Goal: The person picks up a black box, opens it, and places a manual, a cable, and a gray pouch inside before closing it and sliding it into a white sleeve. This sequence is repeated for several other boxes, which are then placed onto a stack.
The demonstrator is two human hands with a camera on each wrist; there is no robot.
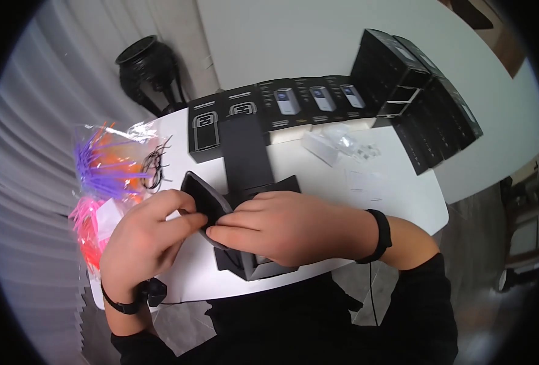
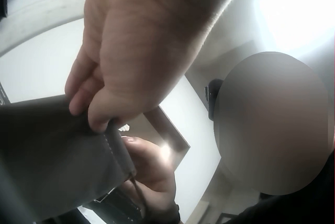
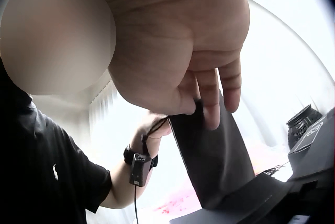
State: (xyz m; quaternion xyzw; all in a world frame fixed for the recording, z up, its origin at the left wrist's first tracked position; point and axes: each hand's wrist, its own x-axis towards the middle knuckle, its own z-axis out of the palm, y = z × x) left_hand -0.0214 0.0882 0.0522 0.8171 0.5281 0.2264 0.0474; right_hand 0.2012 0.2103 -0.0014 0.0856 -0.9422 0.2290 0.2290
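Observation:
A dark pouch (image 1: 204,193) with a stitched edge and a cord is held up over the table, its mouth spread toward me. My left hand (image 1: 151,234) pinches its rim between thumb and fingers. On the opposite side, my right hand (image 1: 288,228) grips the edge with thumb and fingertips. The left wrist view shows the pouch's grey outer side (image 2: 49,156) and the stitching near the left thumb. Beneath the hands stands an opened black box (image 1: 245,155), its long flap raised toward the back; the right hand hides much of its inside.
A row of black printed boxes (image 1: 281,106) lines the back of the white table (image 1: 306,167), with taller stacks (image 1: 415,103) at right. Clear plastic bags (image 1: 339,143) lie before them. Bags of purple and orange strips (image 1: 108,161), pink strips (image 1: 87,225) and black ties (image 1: 155,167) sit left.

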